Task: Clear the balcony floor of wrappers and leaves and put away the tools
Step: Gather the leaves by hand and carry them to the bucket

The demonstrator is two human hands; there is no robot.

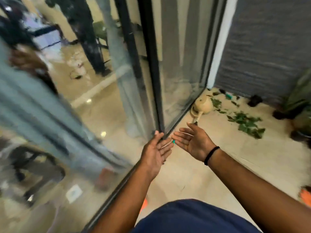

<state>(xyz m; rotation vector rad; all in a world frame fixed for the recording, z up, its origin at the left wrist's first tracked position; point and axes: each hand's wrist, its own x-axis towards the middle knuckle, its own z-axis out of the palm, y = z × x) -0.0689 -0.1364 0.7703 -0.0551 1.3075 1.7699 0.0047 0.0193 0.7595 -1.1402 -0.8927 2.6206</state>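
Leaves (246, 122) still lie on the balcony floor (210, 165), far ahead of you toward the corner, so I judge the task is close to its beginning: nothing seems gathered into a pile yet. The floor is pale, smooth tile with a light shine. On your left stands the glass door (104, 98) in its dark metal frame; the glass reflects much and the view is blurred. Behind the leaves is a grey wall (269, 47) with a rough, striped texture. The leaves are green, flat and thin, scattered in a loose patch, well apart from your hands. Near them by the glass lies a cream, rounded object (204, 105); I cannot tell what it is. Dark pots (255, 100) stand by the wall. Your left hand (154, 153) and right hand (191, 142) hover with palms up, fingers straight, holding nothing. A small teal scrap (173, 141) shows between them, maybe a wrapper.
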